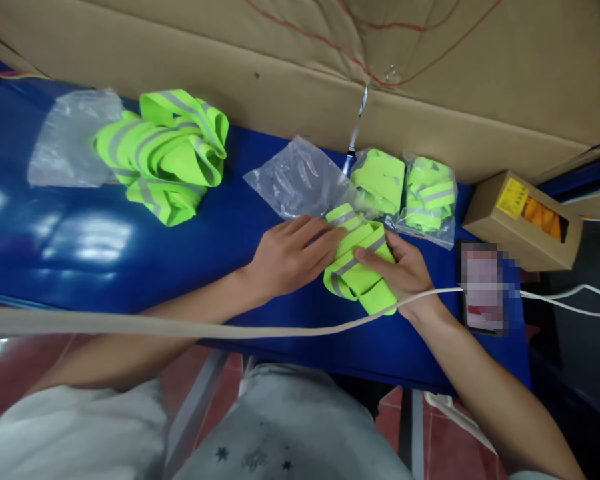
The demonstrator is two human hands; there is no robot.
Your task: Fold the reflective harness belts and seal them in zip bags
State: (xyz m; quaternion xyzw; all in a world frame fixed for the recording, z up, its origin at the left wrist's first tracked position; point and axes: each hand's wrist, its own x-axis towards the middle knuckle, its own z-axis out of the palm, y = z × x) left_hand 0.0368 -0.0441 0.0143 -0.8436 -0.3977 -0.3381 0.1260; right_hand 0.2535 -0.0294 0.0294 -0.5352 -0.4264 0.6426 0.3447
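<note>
A folded neon-yellow reflective band (360,280) lies on the blue table (130,253). My right hand (403,270) grips it from the right, thumb across its top. My left hand (290,253) rests on its left end with fingers stretched flat, next to a clear plastic bag (295,180) whose mouth touches the band's far end.
A loose pile of the same yellow bands (165,153) lies at the back left beside an empty clear bag (70,137). Two bagged bands (405,190) sit behind my hands. A small cardboard box (523,217), a phone (485,287), a white cable (280,327) and a large carton (330,60) surround them.
</note>
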